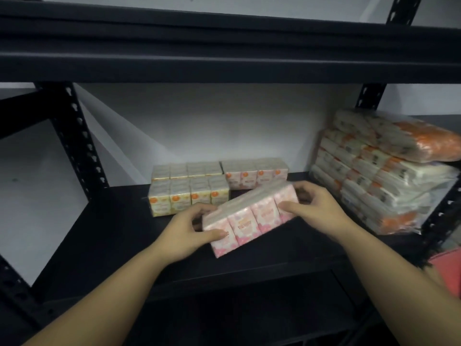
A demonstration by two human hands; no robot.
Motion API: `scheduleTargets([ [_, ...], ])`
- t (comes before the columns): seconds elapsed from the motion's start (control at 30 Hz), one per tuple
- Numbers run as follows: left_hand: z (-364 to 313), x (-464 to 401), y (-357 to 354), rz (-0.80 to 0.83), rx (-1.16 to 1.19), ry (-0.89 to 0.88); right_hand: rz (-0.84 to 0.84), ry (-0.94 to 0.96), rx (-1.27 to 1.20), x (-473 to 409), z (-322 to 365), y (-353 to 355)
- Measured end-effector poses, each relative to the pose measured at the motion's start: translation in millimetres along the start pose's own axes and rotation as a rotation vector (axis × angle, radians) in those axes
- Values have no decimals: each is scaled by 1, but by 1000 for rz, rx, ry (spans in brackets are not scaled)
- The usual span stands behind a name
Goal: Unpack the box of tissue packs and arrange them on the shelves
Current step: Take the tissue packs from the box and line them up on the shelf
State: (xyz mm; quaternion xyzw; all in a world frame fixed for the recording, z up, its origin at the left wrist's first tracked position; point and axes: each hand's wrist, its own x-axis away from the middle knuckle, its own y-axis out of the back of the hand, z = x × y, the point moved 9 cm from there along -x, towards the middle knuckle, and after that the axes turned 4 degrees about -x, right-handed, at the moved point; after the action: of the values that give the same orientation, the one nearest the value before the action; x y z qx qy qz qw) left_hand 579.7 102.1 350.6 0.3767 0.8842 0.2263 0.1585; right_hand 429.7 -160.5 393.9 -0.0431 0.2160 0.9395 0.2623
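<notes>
A pink-and-white tissue pack [252,218] is held slanted just above the black shelf [119,236]. My left hand [192,232] grips its near left end, thumb across the front. My right hand [315,203] grips its far right end, fingers curled over the top. Behind it stand a yellow tissue pack [189,197], a second yellow pack [187,169] further back, and a pink pack [255,174] at the rear.
A tall pile of larger orange-and-white tissue bundles [384,171] fills the shelf's right side. A black upper shelf [224,46] hangs overhead. Perforated black uprights [82,143] frame the bay. A red object [446,270] sits at the lower right edge.
</notes>
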Motion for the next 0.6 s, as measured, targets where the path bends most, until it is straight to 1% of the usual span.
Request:
scheduleTargets([
  [0.13, -10, -6, -13, -2, -103, -42, -62, -117, -23, 14, -46, 9],
  [0.23, -13, -8, -15, 3, -162, -65, -97, -140, -53, 16, -56, 14],
  [0.37, -17, -7, -13, -12, -113, -64, -121, -169, -3, 12, -64, 16],
  [0.43, -25, -2, -18, -12, -117, -92, -197, -193, 59, 8, -69, 22],
  [0.5, -32, 2, -27, 21, -113, -124, -263, -237, 142, 3, -68, 25],
  [0.6, -41, 2, -41, 76, -98, -137, -259, -258, 100, -6, -63, 13],
])
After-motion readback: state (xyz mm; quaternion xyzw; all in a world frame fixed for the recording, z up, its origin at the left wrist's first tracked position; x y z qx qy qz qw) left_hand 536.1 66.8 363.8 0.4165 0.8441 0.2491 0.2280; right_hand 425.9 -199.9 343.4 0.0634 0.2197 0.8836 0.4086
